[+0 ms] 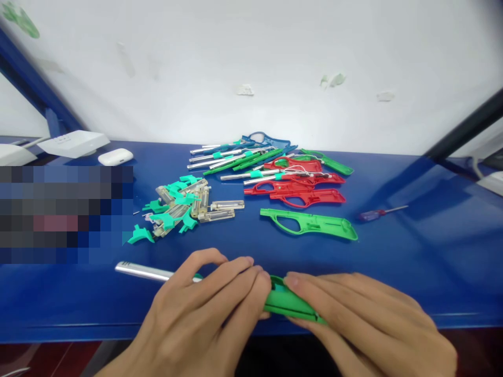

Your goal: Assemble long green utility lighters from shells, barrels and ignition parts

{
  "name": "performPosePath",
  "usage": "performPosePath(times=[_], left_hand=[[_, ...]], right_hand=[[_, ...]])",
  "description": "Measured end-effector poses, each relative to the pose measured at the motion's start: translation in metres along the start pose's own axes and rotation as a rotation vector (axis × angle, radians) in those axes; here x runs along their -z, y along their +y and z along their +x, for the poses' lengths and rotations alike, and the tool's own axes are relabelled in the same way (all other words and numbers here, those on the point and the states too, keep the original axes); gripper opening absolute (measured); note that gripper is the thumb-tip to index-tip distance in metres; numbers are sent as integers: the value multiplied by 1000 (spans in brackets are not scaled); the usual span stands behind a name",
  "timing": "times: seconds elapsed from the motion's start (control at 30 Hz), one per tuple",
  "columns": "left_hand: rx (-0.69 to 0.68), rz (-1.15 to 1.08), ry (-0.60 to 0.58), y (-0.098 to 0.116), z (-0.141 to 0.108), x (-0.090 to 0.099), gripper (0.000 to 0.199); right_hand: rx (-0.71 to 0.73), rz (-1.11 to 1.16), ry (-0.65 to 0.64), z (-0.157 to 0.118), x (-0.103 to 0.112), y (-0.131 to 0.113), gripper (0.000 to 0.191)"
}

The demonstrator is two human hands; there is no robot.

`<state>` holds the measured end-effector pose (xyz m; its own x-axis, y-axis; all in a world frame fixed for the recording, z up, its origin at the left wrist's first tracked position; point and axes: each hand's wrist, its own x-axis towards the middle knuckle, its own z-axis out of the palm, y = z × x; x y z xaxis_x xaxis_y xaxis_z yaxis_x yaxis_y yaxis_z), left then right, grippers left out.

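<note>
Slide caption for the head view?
Left hand and right hand grip a green lighter; shells, clear tanks and a screwdriver lie beyond on the blue table.

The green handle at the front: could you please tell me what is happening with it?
A person's left hand and right hand grip the green handle, with a silver tube sticking out past the left hand. The fingers cover too much to tell if it is fully closed. Beyond, on the blue table, lie a green half shell, red shells, turquoise pieces, clear pieces and a screwdriver.
</note>
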<state>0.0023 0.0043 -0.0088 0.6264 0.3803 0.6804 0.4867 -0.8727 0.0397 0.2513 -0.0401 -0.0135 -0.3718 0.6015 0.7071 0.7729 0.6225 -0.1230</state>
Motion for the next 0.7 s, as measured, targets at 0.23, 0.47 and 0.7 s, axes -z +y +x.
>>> performPosePath(times=[0.23, 0.47, 0.7], left_hand=[[14, 47, 56, 3, -1, -3, 33], [-18, 93, 57, 5, 2, 1, 34], [22, 132, 119, 12, 10, -5, 34]], right_hand=[[-18, -84, -9, -2, -6, -8, 17], [6, -19, 11, 5, -8, -10, 18], [54, -20, 16, -2, -11, -7, 15]])
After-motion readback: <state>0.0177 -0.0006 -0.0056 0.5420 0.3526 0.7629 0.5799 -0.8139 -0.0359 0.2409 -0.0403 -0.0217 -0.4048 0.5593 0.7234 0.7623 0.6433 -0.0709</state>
